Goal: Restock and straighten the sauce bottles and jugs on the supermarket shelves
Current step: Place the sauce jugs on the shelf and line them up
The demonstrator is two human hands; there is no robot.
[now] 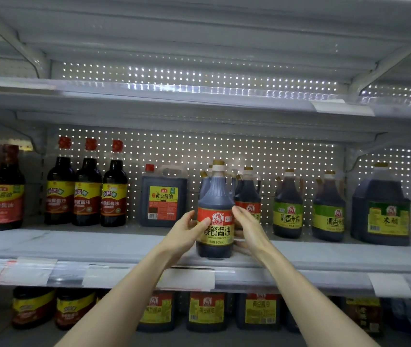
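A dark soy sauce bottle [215, 211] with a red and yellow label and a tan cap stands near the front edge of the middle shelf [99, 246]. My left hand [186, 232] holds its left side with the thumb across the label. My right hand [245, 226] holds its right side, fingers wrapped toward the back. A matching bottle [248, 194] stands just behind it to the right, partly hidden by my right hand.
Three tall sauce bottles [88, 191] and a square jug [163, 199] stand to the left. Two green-label vinegar bottles [288, 206] and a large vinegar jug [380, 209] stand to the right. The lower shelf holds several jars and jugs [207, 311]. The upper shelf [199, 98] shows no goods.
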